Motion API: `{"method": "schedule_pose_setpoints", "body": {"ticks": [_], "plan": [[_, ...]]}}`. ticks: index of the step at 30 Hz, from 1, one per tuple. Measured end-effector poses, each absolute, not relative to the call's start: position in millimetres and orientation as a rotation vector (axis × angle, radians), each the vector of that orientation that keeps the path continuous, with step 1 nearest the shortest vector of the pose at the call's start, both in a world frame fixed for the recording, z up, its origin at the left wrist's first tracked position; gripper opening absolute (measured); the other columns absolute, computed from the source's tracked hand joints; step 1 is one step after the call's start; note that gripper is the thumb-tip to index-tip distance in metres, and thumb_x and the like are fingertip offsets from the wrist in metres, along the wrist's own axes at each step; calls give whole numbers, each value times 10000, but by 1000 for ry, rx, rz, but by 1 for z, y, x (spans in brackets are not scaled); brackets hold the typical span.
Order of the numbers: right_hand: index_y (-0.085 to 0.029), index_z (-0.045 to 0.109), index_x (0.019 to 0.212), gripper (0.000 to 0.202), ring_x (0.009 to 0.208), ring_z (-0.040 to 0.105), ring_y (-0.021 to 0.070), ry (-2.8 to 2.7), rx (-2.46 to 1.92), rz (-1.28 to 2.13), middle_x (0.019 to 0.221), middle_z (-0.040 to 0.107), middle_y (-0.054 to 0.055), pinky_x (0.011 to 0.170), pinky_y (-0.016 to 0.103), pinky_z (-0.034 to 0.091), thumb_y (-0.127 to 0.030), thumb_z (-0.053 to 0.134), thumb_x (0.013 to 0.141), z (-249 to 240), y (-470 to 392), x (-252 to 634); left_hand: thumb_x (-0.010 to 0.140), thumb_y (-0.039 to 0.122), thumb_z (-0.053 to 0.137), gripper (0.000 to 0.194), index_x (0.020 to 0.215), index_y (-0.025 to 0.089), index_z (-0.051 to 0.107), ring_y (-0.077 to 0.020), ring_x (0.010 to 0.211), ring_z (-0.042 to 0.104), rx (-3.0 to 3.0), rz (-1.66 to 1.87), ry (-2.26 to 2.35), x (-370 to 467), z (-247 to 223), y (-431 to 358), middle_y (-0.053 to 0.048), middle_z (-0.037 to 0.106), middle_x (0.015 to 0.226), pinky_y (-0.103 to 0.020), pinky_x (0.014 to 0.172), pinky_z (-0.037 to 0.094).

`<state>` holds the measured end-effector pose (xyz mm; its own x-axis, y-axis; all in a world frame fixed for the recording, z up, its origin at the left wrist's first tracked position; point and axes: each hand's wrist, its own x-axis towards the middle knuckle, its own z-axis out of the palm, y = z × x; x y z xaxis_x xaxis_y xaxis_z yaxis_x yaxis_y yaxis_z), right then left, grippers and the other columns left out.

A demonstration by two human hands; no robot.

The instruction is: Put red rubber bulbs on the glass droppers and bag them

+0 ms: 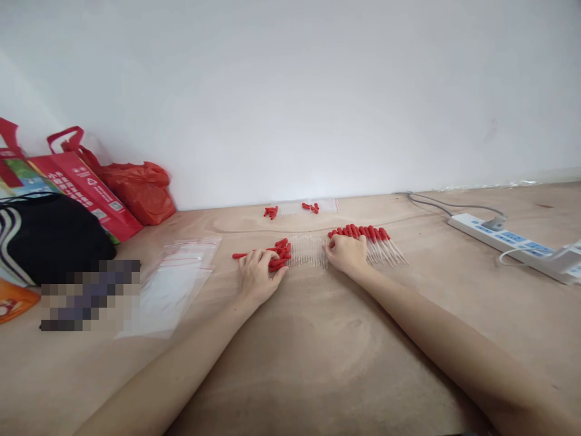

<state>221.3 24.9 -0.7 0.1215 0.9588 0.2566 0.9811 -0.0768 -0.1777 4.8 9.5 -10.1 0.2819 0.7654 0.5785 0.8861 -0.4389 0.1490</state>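
Observation:
My left hand [259,275] rests on a small pile of red pieces [282,247], its fingers apart over them. To the right of that pile lies a row of thin clear tubes [306,251]. At the right end of this row is my right hand [347,251], its fingers curled together; anything between its fingertips is too small to make out. Beside and behind it, clear tubes with red tops [384,242] lie side by side in a slanted row.
Clear zip bags [177,284] lie at the left, near a black bag [59,236] and red bags [140,191]. Along the wall are more red pieces [271,212] and a zip bag [329,206]. A white power strip [512,244] with cables sits at the right.

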Motion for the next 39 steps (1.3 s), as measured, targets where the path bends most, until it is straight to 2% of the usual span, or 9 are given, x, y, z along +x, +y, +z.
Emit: {"method": "schedule_pose_setpoints", "body": {"ticks": [4,9,17,24,30,33,36,39], "plan": [[-144,626,762,331,786,583,241,-1934,-2176,-14,806,655,127,776,399,233,-372,389,789,2,24,214,711,344,611,191,837,204,577,-243,855,508,-2347,-837,-1515,3,-11,14,-49,572,862,-382,738,331],[-124,644,793,314,800,589,252,-1923,-2240,57,858,649,158,786,411,251,-310,391,779,7,28,209,739,311,581,147,836,202,582,-232,844,513,-2333,-831,-1498,2,-13,14,-47,575,860,-371,736,332],[-136,641,838,288,834,588,259,-1915,-2274,170,908,645,157,781,413,270,-275,404,750,12,31,204,749,330,568,133,810,211,571,-235,845,524,-2358,-801,-1510,-3,-11,18,-33,610,833,-378,743,320],[-153,632,874,276,873,576,262,-1920,-2282,236,929,639,149,775,407,285,-294,429,750,13,32,206,731,268,603,106,774,205,529,-216,807,551,-2433,-861,-1519,-5,-7,17,-4,647,816,-378,762,296],[-154,618,842,272,857,580,250,-1910,-2247,241,901,638,136,763,385,312,-303,396,789,15,31,209,757,255,590,135,885,222,563,-218,834,556,-2428,-944,-1477,-6,-7,17,-16,652,848,-376,777,296],[-128,585,828,265,838,579,250,-1898,-2138,195,882,630,144,706,342,347,-277,367,808,15,29,216,803,226,516,170,961,212,577,-210,857,548,-2421,-1005,-1377,-4,-6,13,-36,628,857,-360,779,307],[-103,517,880,219,784,570,217,-1881,-1857,115,848,610,144,646,289,362,-230,346,829,9,22,228,827,216,457,169,929,207,591,-193,837,547,-2466,-1035,-1297,1,-5,5,-33,604,829,-348,780,309],[-129,469,886,176,692,538,182,-1985,-1472,91,786,585,101,617,272,363,-225,326,851,-4,4,240,815,203,453,135,879,199,572,-188,842,545,-2568,-1021,-1272,9,-5,-6,-25,610,842,-342,789,305]]}}
